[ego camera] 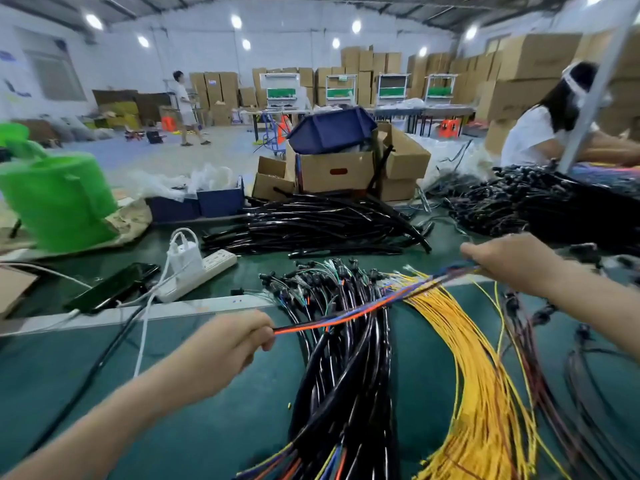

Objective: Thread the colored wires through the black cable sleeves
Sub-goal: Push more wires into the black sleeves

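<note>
The left hand point(228, 344) is curled into a fist, pinching one end of a thin bunch of colored wires point(363, 311), orange and blue; the right hand point(512, 259) grips the other end, so the bunch runs taut above the middle of the desk point(207, 427). These wires look light and limp with slick insulation, so I judge they would sag and splay unless pinched close to the tips, ends held even for feeding. Below them lies a heap of sleeved harnesses point(349, 368), with loose yellow wires point(478, 375) beside it. The empty black cable sleeves point(311, 226), seemingly springy tubes, are piled toward the far edge. Beyond, a cardboard box point(336, 171) carries a tilted dark blue bin point(329, 129), contents hidden; low blue bins point(211, 202) hold crumpled clear plastic
</note>
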The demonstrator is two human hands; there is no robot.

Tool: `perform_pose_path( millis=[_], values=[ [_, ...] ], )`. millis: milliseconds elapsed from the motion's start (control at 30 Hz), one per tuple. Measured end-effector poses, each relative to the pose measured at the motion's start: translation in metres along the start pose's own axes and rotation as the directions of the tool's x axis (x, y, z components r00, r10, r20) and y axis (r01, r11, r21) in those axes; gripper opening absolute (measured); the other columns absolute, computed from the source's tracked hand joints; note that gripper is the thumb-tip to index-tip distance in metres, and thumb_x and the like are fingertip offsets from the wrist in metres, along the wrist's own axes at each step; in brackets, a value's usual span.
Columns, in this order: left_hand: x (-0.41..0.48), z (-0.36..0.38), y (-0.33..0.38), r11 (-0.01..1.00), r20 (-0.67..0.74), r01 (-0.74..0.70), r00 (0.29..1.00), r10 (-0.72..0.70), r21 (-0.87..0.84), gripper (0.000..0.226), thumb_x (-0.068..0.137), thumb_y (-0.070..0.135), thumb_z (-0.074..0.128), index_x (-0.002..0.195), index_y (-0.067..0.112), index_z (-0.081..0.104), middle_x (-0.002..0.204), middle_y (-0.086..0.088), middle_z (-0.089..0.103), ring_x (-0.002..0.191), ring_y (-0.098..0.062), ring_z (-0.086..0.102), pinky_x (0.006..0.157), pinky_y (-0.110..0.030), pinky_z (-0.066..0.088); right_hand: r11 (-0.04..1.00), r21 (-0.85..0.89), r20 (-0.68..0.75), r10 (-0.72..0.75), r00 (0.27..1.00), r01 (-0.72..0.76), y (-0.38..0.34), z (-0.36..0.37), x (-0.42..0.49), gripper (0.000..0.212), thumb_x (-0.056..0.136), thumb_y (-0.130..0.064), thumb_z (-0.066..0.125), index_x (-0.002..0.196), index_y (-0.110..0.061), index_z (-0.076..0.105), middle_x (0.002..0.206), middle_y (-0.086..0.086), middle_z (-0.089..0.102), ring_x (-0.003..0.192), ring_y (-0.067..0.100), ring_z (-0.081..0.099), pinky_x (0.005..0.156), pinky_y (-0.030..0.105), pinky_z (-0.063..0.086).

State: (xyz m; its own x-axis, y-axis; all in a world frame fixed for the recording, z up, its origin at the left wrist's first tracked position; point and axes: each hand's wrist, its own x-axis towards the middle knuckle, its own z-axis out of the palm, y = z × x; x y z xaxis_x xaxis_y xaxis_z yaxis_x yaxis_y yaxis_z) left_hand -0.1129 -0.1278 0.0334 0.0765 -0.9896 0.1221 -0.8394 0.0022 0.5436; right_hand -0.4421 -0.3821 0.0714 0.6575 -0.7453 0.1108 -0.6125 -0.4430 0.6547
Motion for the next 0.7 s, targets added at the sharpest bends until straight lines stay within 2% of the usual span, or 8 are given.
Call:
perform_pose_path(
  millis=[67, 133, 233, 333, 400, 467, 567, 700],
  values=[
    [0.003, 0.025, 0.005, 0.998, 0.031, -0.031, 0.999, 0.029, 0.055, 0.033, 0.099, 0.017, 0.043, 0.069, 0.028, 0.047, 0.057, 0.006, 0.045, 0.050, -0.002, 0.043, 0.053, -0.017, 0.036, 0.989, 0.146, 0.147, -0.020, 0.989, -0.001, -0.010, 0.014, -0.015, 0.064, 0.084, -0.068, 0.045, 0.133, -0.028, 0.038, 0.121, -0.007, 0.060, 0.114, 0.014, 0.056, 0.089, 0.029, 0.046],
    [0.006, 0.041, 0.010, 0.991, 0.031, -0.059, 0.998, 0.055, 0.120, 0.034, 0.099, 0.018, 0.043, 0.068, 0.032, 0.043, 0.062, 0.011, 0.045, 0.057, 0.005, 0.045, 0.057, -0.011, 0.034, 0.883, 0.460, 0.053, -0.131, 0.990, 0.092, -0.033, 0.015, -0.032, 0.089, 0.076, -0.070, 0.057, 0.148, -0.030, 0.022, 0.141, -0.008, 0.044, 0.131, 0.010, 0.038, 0.108, 0.026, 0.031],
    [0.010, 0.039, 0.019, 0.976, 0.041, -0.097, 0.995, 0.090, 0.196, 0.035, 0.099, 0.023, 0.043, 0.066, 0.035, 0.041, 0.067, 0.016, 0.045, 0.065, 0.008, 0.045, 0.063, -0.011, 0.033, 0.438, 0.825, -0.296, -0.205, 0.933, 0.358, -0.092, -0.025, -0.054, 0.083, 0.083, -0.055, 0.061, 0.148, -0.038, 0.013, 0.150, -0.015, 0.030, 0.138, -0.002, 0.022, 0.115, 0.018, 0.016],
    [0.010, 0.038, 0.040, 0.968, 0.031, -0.110, 0.994, 0.106, 0.226, 0.034, 0.098, 0.026, 0.043, 0.066, 0.036, 0.042, 0.066, 0.017, 0.047, 0.065, 0.003, 0.046, 0.064, -0.019, 0.036, 0.192, 0.860, -0.444, -0.179, 0.878, 0.474, -0.148, -0.062, -0.062, 0.061, 0.094, -0.040, 0.052, 0.149, -0.031, 0.025, 0.129, -0.008, 0.056, 0.117, 0.003, 0.049, 0.098, 0.015, 0.036],
    [0.006, 0.039, 0.050, 0.977, 0.030, -0.090, 0.996, 0.086, 0.193, 0.032, 0.098, 0.025, 0.044, 0.067, 0.034, 0.045, 0.060, 0.016, 0.046, 0.061, 0.004, 0.047, 0.058, -0.015, 0.033, 0.185, 0.815, -0.555, -0.027, 0.832, 0.549, -0.169, -0.069, -0.066, 0.043, 0.096, -0.027, 0.052, 0.138, -0.016, 0.049, 0.102, 0.005, 0.065, 0.091, 0.020, 0.061, 0.079, 0.029, 0.046],
    [0.003, 0.040, 0.053, 0.986, 0.079, -0.056, 0.996, 0.045, 0.154, 0.032, 0.098, 0.024, 0.045, 0.067, 0.032, 0.047, 0.057, 0.014, 0.046, 0.058, 0.005, 0.046, 0.056, -0.013, 0.033, 0.180, 0.808, -0.586, 0.146, 0.797, 0.561, -0.179, -0.065, -0.070, 0.030, 0.094, -0.022, 0.055, 0.121, -0.013, 0.065, 0.083, 0.004, 0.064, 0.072, 0.020, 0.061, 0.065, 0.029, 0.047],
    [0.009, 0.040, 0.054, 0.998, 0.266, 0.048, 0.962, -0.059, 0.048, 0.031, 0.099, 0.025, 0.043, 0.069, 0.028, 0.051, 0.059, 0.010, 0.045, 0.052, 0.001, 0.042, 0.054, -0.013, 0.034, 0.232, 0.786, -0.617, 0.239, 0.750, 0.573, -0.192, -0.050, -0.074, 0.024, 0.091, -0.025, 0.060, 0.111, -0.018, 0.071, 0.076, -0.003, 0.063, 0.063, 0.012, 0.059, 0.055, 0.025, 0.048],
    [0.035, 0.039, 0.062, 0.986, 0.519, 0.164, 0.843, -0.143, 0.005, 0.027, 0.100, 0.026, 0.043, 0.077, 0.022, 0.056, 0.062, 0.007, 0.047, 0.050, -0.003, 0.042, 0.047, -0.015, 0.036, 0.234, 0.831, -0.556, 0.320, 0.767, 0.504, -0.197, -0.033, -0.073, 0.017, 0.087, -0.025, 0.064, 0.100, -0.022, 0.074, 0.073, -0.008, 0.062, 0.060, 0.010, 0.059, 0.050, 0.025, 0.048]
  ],
)
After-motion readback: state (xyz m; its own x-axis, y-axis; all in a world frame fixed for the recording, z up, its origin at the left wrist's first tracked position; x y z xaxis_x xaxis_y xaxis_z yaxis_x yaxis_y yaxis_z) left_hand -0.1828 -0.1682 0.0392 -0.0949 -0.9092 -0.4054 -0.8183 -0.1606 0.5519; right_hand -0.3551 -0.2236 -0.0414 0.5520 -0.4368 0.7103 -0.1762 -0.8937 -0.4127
